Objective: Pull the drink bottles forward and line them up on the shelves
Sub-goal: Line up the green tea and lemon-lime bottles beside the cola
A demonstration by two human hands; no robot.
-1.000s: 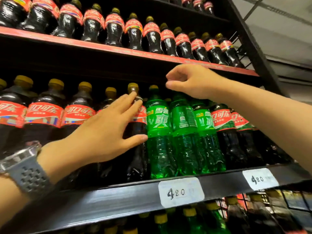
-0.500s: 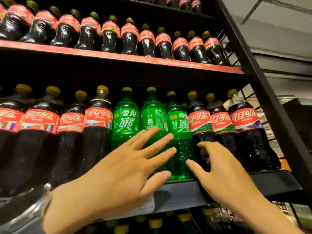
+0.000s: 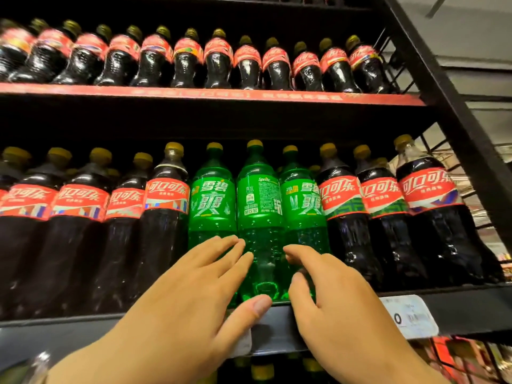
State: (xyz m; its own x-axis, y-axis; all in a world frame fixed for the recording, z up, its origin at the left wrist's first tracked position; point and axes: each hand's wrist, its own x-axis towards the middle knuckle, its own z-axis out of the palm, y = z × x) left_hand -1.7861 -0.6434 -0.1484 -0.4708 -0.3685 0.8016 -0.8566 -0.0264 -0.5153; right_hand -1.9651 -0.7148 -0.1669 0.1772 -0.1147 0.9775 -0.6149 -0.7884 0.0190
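- We see our left hand (image 3: 191, 297) spread flat with straight fingers laid against the lower part of the left green bottle (image 3: 212, 206); it holds nothing.
- Our right hand (image 3: 332, 306) has loosely bent fingers at the base of the right green bottle (image 3: 303, 206); we cannot tell if they grip it.
- Between the two hands stands the middle green bottle (image 3: 260, 217), upright at the front edge of the middle shelf (image 3: 471, 309), its back label facing us.
- Dark cola bottles (image 3: 166, 217) with red labels stand upright on both sides of the green ones, in one row.
- Above, the red-edged upper shelf (image 3: 221, 92) carries another row of cola bottles (image 3: 216, 62).
- A white price tag (image 3: 407, 317) sits on the shelf edge, right of our right hand.
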